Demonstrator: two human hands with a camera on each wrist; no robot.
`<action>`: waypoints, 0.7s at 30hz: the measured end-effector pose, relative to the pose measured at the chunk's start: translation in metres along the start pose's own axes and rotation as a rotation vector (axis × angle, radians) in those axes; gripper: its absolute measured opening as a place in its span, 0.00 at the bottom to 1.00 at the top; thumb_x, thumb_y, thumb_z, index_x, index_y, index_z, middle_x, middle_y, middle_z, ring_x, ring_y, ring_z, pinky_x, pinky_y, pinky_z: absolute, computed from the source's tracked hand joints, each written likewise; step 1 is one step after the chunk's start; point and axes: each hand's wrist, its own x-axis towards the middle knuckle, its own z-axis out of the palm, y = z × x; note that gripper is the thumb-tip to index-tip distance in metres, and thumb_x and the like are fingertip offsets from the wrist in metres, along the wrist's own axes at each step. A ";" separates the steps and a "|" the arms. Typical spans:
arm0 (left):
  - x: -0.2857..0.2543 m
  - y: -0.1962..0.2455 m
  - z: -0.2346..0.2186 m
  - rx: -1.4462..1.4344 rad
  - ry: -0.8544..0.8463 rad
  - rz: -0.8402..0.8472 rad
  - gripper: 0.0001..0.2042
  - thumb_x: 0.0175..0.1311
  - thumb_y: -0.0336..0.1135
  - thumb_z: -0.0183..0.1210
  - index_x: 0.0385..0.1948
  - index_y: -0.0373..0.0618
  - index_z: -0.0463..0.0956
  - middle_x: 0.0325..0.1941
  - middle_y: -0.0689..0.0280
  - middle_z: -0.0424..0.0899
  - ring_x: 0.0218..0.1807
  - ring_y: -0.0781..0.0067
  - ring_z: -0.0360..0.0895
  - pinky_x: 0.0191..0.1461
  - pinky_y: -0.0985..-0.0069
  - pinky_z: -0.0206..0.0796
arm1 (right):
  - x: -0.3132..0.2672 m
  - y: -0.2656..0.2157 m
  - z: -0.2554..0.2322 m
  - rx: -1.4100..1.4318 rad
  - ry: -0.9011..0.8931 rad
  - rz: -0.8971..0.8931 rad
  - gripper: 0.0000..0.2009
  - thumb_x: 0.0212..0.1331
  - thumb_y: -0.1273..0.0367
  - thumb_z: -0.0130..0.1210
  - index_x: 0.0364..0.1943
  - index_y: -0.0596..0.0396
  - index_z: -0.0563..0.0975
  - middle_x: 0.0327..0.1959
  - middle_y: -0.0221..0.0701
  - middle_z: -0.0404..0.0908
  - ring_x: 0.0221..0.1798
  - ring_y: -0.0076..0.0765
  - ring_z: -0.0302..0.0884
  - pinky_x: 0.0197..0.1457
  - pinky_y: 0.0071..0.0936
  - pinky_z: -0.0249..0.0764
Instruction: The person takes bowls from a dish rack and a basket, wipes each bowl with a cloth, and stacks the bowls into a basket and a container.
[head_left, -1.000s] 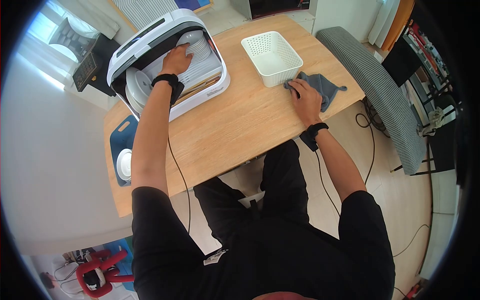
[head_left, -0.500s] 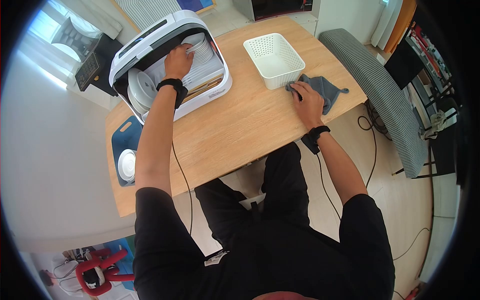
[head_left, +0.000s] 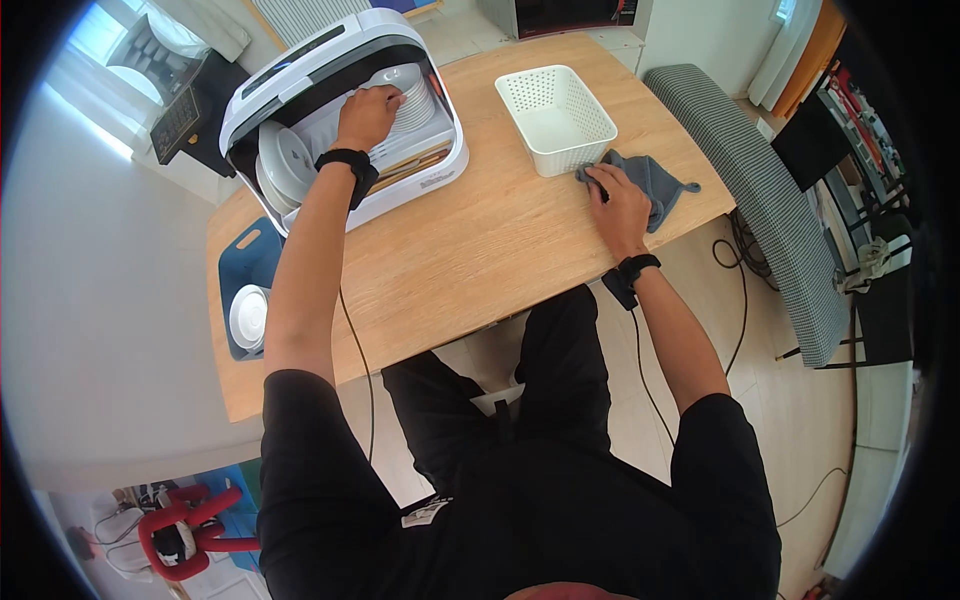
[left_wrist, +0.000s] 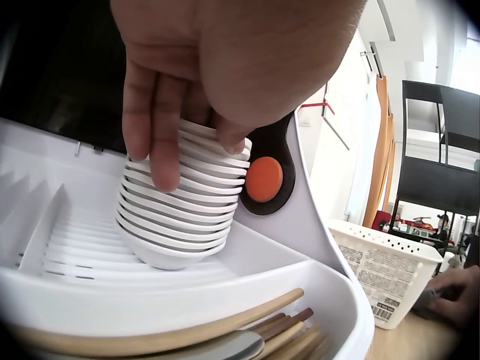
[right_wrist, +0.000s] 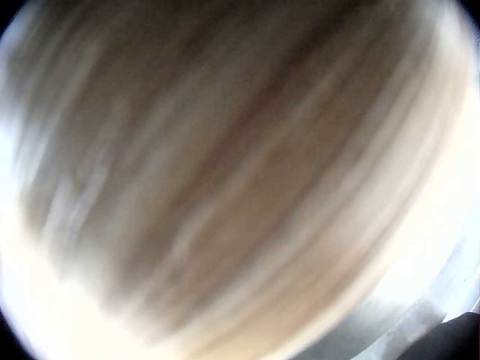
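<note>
Bowls (left_wrist: 176, 229), white, nested in tall stack; left hand (head_left: 368, 117) reaches down from above, grips uppermost ones; right hand (head_left: 622, 208), palm down, grips gray cloth (head_left: 657, 188) on desk (head_left: 450, 260).

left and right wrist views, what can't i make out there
Left wrist: top of the bowl stack, covered by the left hand.
Left wrist: print on the white basket, too small.
Left wrist: the right hand, cut off by the right edge.
Right wrist: most of it, a blurred close-up.
</note>
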 end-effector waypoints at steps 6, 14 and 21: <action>-0.033 0.014 -0.006 0.026 0.084 0.103 0.12 0.68 0.45 0.60 0.39 0.51 0.89 0.34 0.55 0.88 0.38 0.50 0.85 0.45 0.58 0.76 | -0.001 0.001 0.001 -0.001 -0.003 -0.001 0.11 0.57 0.74 0.64 0.45 0.50 0.86 0.50 0.30 0.87 0.45 0.42 0.86 0.47 0.33 0.81; -0.053 0.026 -0.021 0.021 0.140 0.115 0.15 0.64 0.47 0.63 0.40 0.47 0.89 0.31 0.53 0.88 0.35 0.51 0.85 0.43 0.62 0.76 | 0.000 -0.002 0.001 0.021 0.079 -0.043 0.07 0.58 0.72 0.63 0.40 0.50 0.85 0.46 0.29 0.87 0.41 0.44 0.85 0.44 0.36 0.80; -0.059 0.021 -0.026 -0.250 0.251 -0.029 0.17 0.63 0.46 0.67 0.43 0.42 0.87 0.29 0.53 0.88 0.30 0.60 0.86 0.37 0.70 0.74 | 0.000 0.001 0.003 0.026 0.079 -0.049 0.07 0.58 0.72 0.63 0.41 0.50 0.85 0.46 0.30 0.87 0.41 0.45 0.85 0.44 0.37 0.80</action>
